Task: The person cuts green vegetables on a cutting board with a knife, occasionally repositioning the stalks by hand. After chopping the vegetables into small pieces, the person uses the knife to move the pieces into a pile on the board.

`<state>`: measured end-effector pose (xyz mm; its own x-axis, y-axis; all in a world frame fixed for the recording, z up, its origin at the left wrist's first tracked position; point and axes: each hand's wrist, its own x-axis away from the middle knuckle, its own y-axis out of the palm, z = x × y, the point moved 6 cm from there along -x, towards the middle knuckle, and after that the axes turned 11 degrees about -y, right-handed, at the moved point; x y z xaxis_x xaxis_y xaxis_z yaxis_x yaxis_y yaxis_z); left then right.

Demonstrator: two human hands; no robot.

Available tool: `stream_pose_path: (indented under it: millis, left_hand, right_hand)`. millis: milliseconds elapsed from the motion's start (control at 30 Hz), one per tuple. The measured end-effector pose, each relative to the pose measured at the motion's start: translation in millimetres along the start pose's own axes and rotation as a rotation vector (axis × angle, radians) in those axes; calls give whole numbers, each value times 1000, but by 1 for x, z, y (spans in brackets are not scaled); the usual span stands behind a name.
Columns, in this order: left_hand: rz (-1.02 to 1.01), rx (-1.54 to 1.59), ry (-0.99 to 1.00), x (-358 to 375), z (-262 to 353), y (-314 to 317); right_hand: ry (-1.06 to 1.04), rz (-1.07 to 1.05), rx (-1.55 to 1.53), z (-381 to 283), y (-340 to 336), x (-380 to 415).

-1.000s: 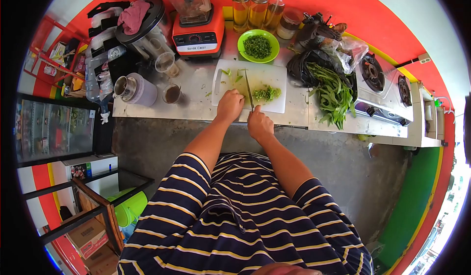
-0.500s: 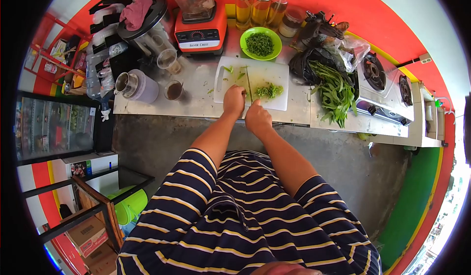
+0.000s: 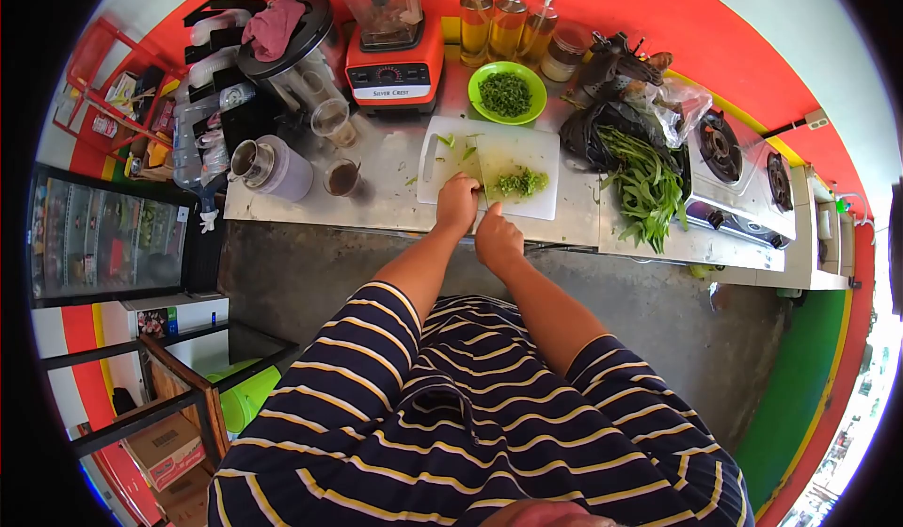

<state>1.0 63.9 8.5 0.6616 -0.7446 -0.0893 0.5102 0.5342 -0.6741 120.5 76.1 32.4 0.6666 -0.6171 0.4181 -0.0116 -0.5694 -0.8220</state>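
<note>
On the white cutting board (image 3: 540,151), my right hand (image 3: 499,239) is closed round the handle of a knife (image 3: 483,171), its thin blade pointing away from me. Close beside the blade, my left hand (image 3: 458,201) is closed, fingers curled, on leafy greens that are mostly hidden beneath it. To the right of the knife lies a small heap of chopped greens (image 3: 523,183). A few loose pieces of leaf (image 3: 446,139) are scattered at the board's far left. Behind the board, a lime-green bowl (image 3: 537,102) holds finely chopped greens (image 3: 505,94).
Uncut leafy greens (image 3: 645,193) spill from a black plastic bag (image 3: 585,138) on the right, beside a gas stove (image 3: 743,183). Left stand a red blender (image 3: 393,66), a cup of dark liquid (image 3: 342,178) and a metal-topped jug (image 3: 282,171). Pump bottles (image 3: 508,23) line the wall.
The whole view has shifted slightly, so the counter sits a little lower and to the right. Both hands stay at the board's near edge; the knife blade looks a little more upright.
</note>
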Motion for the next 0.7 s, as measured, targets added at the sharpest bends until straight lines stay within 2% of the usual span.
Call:
stream_pose_path:
  millis: [100,167,300,467,567,700]
  left_hand:
    - [45,6,-23,-4,0,-3]
    - [-61,54,-179,-5,-6,-2]
    - [-78,43,-254,-10,-11,-2]
    - [-45,-20,-177,-3,-4,-5]
    - [-12,-9,-99,3,2,-8]
    - [9,-22,19,9,-3,-6]
  right_hand:
    - [-4,0,99,9,9,-3]
    - [-30,17,66,11,7,-9]
    - [-77,25,151,2,-8,-11]
    - [3,17,109,3,5,-2]
    - [-14,-8,105,9,13,-8]
    - [-72,-29,106,4,-9,-16]
